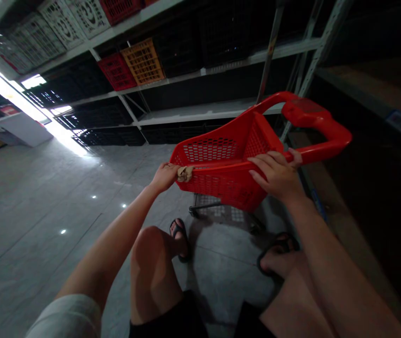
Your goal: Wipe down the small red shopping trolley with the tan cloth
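A red plastic shopping cart with perforated sides and a looped handle stands on wheels in front of me. My left hand is closed over the rim at its left end. Beside those fingers, a crumpled beige cloth hangs on the rim; whether I hold it too I cannot tell. Near the handle, my right hand grips the cart's near rim, fingers over the top edge. The basket's floor is mostly hidden behind the near wall.
Metal shelving runs behind the cart, holding black crates, a red crate and a yellow crate. A low shelf edge lies close on the right. Grey floor extends left towards a bright opening. My sandalled feet are beside the wheels.
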The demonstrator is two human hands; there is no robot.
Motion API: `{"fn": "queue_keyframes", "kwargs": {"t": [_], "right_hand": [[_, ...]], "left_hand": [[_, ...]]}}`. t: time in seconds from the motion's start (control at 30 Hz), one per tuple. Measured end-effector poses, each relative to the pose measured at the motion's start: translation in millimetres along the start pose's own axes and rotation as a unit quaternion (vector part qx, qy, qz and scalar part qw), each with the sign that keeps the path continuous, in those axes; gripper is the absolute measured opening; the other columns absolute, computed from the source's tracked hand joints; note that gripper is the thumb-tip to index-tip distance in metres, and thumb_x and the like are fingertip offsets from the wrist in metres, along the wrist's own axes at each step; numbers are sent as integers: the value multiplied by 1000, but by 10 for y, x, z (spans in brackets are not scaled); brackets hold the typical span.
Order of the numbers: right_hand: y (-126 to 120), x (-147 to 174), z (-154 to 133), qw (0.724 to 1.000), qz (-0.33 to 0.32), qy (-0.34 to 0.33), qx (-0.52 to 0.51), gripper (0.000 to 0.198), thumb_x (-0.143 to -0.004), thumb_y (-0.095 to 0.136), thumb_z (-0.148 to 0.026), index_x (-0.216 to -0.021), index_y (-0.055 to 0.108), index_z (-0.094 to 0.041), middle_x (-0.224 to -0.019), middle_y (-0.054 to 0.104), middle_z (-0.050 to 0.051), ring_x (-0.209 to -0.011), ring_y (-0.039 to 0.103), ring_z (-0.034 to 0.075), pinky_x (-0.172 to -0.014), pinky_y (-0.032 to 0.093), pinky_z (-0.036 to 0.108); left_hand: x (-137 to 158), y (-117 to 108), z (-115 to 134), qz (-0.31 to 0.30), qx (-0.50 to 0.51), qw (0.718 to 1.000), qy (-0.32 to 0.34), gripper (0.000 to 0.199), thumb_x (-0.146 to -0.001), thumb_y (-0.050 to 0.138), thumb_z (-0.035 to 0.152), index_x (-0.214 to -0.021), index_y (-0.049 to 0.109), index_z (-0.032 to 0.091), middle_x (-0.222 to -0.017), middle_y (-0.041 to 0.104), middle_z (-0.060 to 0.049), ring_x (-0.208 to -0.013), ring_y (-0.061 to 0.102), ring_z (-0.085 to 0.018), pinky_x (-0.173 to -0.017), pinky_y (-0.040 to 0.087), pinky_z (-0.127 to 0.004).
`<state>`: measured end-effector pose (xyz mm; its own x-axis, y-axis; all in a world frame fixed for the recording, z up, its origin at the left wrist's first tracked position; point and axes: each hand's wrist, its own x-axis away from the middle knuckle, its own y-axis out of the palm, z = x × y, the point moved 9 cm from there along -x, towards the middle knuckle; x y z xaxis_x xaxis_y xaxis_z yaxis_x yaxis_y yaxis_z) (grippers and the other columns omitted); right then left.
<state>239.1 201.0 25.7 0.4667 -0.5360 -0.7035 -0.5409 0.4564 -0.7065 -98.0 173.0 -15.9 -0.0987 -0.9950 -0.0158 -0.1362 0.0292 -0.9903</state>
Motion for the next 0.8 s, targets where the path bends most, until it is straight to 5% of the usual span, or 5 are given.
{"fn": "queue_keyframes", "kwargs": {"t": [0.17,0.27,0.47,0.67,0.8], "right_hand": [[34,-17,-142,996,34,44,-66,37,-101,45,-34,-129,67,-23,-123,75,8,-125,61,29,-121,22,61],[262,38,-618,986,-50,-12,-158,52,-99,49,-31,-150,48,-21,-145,63,11,-133,58,27,-118,40,52],[640,151,-1091,976,-129,-30,-173,77,-92,59,-22,-162,27,-19,-165,38,15,-137,50,33,-110,51,52],[654,182,-835,984,-113,41,-134,55,-87,60,-10,-139,60,-25,-135,66,10,-112,58,31,-96,57,46],[225,225,-75,988,2,116,-98,35,-92,48,-9,-117,68,-25,-115,71,7,-107,61,26,-94,54,41]], "left_hand": [[148,3,86,39,7,997,-67,28,-98,44,16,-117,64,16,-123,71,-14,-121,62,-28,-106,42,-40],[265,-77,321,68,-9,992,-103,29,-97,40,12,-113,64,16,-116,73,-15,-117,63,-30,-105,43,-44],[220,-287,1027,83,35,996,0,27,-96,46,12,-114,64,19,-121,72,-13,-118,63,-30,-109,41,-47],[-54,-93,1381,23,139,988,67,24,-103,53,37,-113,66,21,-113,75,-8,-103,70,-24,-88,52,-33],[-70,118,1366,-40,117,991,41,34,-105,44,49,-116,65,24,-103,77,-7,-94,74,-25,-76,52,-30]]}}
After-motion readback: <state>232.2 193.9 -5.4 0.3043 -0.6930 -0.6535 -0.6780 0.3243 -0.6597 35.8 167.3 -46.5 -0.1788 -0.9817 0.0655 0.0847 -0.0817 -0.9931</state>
